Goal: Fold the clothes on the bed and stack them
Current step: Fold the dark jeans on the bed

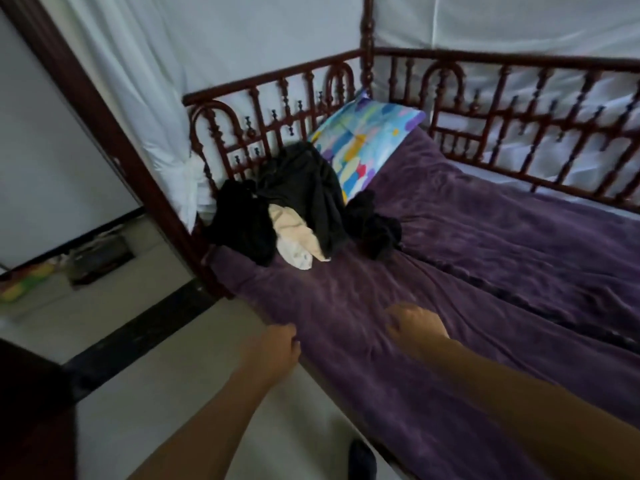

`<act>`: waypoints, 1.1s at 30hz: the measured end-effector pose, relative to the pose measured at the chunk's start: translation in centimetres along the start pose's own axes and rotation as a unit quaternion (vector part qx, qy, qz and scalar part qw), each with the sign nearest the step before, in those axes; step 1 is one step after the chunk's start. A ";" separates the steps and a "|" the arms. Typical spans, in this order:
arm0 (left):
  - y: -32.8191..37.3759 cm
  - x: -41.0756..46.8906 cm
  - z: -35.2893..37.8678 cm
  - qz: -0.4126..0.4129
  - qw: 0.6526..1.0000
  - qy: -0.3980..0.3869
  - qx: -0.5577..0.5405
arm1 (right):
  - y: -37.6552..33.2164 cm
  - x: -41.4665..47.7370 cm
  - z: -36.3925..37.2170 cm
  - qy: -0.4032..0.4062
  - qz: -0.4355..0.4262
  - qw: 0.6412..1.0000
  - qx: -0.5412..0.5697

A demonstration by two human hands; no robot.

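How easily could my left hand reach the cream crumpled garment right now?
Probably yes: the left hand is at the bed's edge, and only bare purple blanket lies between it and the cream crumpled garment, lying uncovered among dark clothes.

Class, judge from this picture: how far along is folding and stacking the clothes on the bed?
Done: nothing, no folded stack shows. In hand: no garment; left hand and right hand are down at the purple blanket. Left: the whole crumpled pile of clothes by the headboard, cream garment included.
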State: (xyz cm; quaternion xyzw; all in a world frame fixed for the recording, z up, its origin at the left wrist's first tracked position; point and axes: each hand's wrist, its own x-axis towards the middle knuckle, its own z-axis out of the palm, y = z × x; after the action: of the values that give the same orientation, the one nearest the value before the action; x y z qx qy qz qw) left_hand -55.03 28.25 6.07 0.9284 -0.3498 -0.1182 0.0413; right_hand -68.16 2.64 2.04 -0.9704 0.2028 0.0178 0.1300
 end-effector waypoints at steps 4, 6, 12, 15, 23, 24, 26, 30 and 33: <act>-5.5 5.9 -1.9 -0.005 1.000 -0.002 0.003 | -2.6 8.3 1.6 -0.022 -0.011 1.000 0.000; -7.9 9.2 -2.9 -0.010 1.000 -0.002 -0.002 | -3.8 12.6 2.2 -0.031 -0.006 0.999 0.008; -15.2 17.2 -6.2 -0.032 0.999 -0.015 -0.011 | -7.6 23.5 3.2 -0.078 0.012 0.997 0.014; -18.2 20.1 -7.9 -0.048 0.999 -0.015 -0.017 | -9.8 28.1 3.0 -0.089 0.010 0.996 0.004; -27.4 31.3 -9.7 -0.019 0.999 -0.032 -0.017 | -14.3 39.0 5.0 -0.096 0.088 0.991 0.009; -28.8 33.1 -9.8 -0.012 0.999 -0.037 -0.020 | -14.8 40.1 5.5 -0.104 0.110 0.988 0.014; -31.2 36.6 -10.0 0.012 0.999 -0.047 -0.023 | -15.5 42.2 6.6 -0.116 0.153 0.981 0.021; -33.7 42.9 -10.3 0.058 0.995 -0.078 -0.028 | -16.5 45.1 7.8 -0.125 0.221 0.966 0.042; -33.1 46.6 -10.4 0.090 0.990 -0.103 -0.031 | -16.8 46.7 8.5 -0.121 0.252 0.958 0.068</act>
State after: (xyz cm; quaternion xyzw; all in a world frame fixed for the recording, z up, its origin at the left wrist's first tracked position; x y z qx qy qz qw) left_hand 2.66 22.38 1.94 0.8743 -0.4304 -0.2199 0.0437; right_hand -18.50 1.53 -6.15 -0.8673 0.4241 0.1534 0.2105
